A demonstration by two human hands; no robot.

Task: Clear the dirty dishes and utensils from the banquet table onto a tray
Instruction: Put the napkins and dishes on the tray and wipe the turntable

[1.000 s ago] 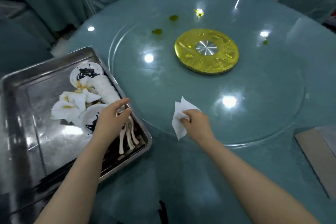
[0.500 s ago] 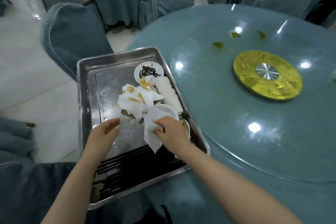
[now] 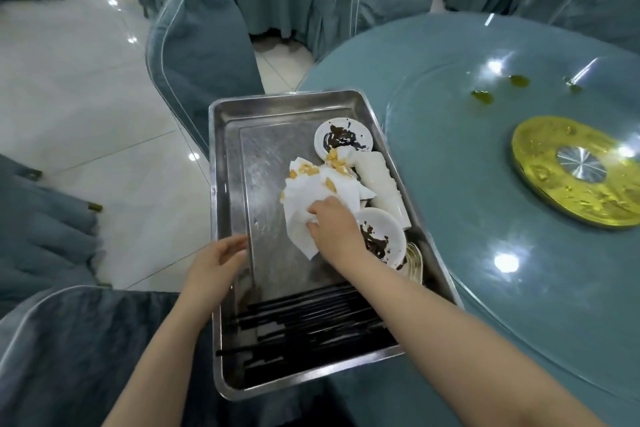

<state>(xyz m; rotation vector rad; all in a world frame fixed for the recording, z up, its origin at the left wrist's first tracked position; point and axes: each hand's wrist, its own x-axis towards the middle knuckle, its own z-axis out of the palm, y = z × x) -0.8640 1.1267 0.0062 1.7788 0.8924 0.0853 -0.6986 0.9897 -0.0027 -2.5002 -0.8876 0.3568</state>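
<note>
Two hands work over the steel tray (image 3: 225,184), which sits at the edge of the round desk (image 3: 485,218). The right hand (image 3: 332,225) pinches a white napkin (image 3: 301,236) and lowers it onto the crumpled, stained napkins (image 3: 322,184) beside the sauce-smeared plates (image 3: 384,236); the left hand (image 3: 214,260) rests with relaxed, spread fingers on the tray's left rim. Paper like this is light, limp and probably greasy, so any corner serves as a hold. Loaded with china and black chopsticks (image 3: 311,319), the tray likely weighs a fair bit and wants lifting by both long rims, level. Glass covers the desk, with oily spots near the gold turntable hub (image 3: 568,170). Covered chairs (image 3: 197,55) stand on pale tiled floor (image 3: 69,97).
</note>
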